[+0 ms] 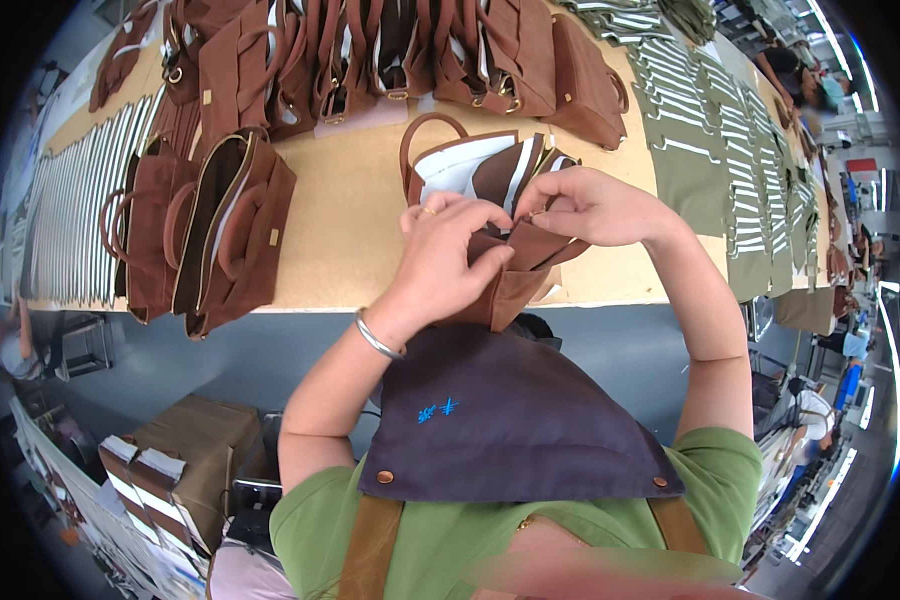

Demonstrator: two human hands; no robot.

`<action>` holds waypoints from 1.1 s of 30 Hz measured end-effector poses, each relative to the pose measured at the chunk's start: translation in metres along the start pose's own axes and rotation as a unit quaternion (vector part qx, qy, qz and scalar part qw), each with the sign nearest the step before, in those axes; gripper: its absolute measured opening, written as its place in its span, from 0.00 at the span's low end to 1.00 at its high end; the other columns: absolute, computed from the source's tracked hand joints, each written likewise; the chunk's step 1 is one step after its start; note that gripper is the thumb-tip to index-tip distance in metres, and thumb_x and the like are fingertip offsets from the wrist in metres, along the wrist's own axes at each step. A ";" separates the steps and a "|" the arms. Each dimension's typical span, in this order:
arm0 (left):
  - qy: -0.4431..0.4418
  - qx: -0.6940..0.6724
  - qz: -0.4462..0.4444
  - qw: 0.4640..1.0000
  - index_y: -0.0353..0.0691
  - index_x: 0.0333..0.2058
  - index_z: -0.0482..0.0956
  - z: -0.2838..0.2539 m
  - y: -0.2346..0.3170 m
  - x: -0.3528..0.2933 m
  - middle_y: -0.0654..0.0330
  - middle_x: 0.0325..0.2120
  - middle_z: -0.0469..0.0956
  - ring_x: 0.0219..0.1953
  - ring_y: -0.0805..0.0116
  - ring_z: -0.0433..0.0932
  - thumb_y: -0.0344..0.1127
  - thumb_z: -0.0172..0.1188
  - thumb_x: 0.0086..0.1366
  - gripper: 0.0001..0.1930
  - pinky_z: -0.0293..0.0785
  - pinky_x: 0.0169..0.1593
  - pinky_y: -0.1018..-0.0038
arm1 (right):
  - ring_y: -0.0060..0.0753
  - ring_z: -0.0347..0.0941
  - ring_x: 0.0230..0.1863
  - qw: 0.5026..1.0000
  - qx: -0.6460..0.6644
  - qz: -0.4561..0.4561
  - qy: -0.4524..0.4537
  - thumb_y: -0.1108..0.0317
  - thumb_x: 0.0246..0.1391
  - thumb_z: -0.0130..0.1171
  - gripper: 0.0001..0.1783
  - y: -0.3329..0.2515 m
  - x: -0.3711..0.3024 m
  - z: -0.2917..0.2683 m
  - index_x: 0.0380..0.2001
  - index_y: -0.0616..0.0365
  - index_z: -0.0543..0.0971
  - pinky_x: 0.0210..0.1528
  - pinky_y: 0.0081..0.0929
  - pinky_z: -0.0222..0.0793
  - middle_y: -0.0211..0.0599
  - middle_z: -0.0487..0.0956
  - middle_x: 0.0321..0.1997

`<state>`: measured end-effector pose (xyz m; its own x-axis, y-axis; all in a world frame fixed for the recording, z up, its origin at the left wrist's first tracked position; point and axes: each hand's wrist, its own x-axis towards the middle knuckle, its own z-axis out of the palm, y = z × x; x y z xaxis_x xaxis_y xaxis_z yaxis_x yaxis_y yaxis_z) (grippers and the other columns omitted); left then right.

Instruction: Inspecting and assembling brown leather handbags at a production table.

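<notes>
A brown handbag (510, 298) stands at the table's near edge in front of me, its top open. White lining or paper and a dark inner panel show inside, with one rounded handle (432, 120) raised at the back left. My left hand (448, 255), fingers bent, pinches the bag's upper edge from the left. From the right, my right hand (598, 207) has thumb and fingertips closed on the same rim, close to the left fingertips. Whether a small part sits between those fingers is too small to tell.
Two brown handbags (235, 235) stand to the left, beside a row of thin pale strips (80, 205). More brown bags (395, 60) line the back of the tan table (340, 220). Olive pieces with white stripes (705, 150) are spread on the right. Cartons (195, 450) stand at lower left.
</notes>
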<state>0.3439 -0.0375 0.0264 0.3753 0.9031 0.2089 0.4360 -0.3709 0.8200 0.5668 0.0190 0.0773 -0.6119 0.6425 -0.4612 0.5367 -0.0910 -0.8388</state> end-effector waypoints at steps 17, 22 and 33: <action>0.138 -0.062 -0.037 0.988 0.49 0.33 0.80 0.036 -0.003 -0.003 0.73 0.26 0.80 0.38 0.74 0.73 0.36 0.68 0.54 0.07 0.50 0.55 0.65 | 0.21 0.73 0.26 0.990 -0.087 0.009 0.106 0.68 0.48 0.63 0.06 -0.008 0.008 0.004 0.30 0.59 0.81 0.32 0.22 0.70 0.30 0.78 0.25; 0.105 -0.075 -0.006 0.992 0.48 0.29 0.81 0.032 -0.008 -0.003 0.73 0.26 0.80 0.39 0.74 0.73 0.36 0.68 0.54 0.05 0.50 0.55 0.66 | 0.23 0.74 0.26 0.986 -0.111 0.004 0.126 0.69 0.48 0.63 0.06 -0.011 0.007 0.010 0.30 0.60 0.82 0.31 0.23 0.70 0.33 0.79 0.25; 0.094 -0.092 -0.083 0.988 0.47 0.28 0.81 0.025 -0.005 0.003 0.71 0.23 0.77 0.35 0.74 0.72 0.39 0.67 0.57 0.06 0.51 0.56 0.68 | 0.22 0.73 0.24 0.990 -0.084 -0.047 0.107 0.71 0.49 0.63 0.07 -0.004 0.006 0.007 0.33 0.60 0.82 0.31 0.23 0.70 0.34 0.80 0.24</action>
<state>0.3633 -0.0378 0.0098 0.1445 0.9789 0.1447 0.3156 -0.1842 0.9308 0.5571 0.0183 0.0760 -0.5373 0.7897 -0.2962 0.5826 0.0936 -0.8074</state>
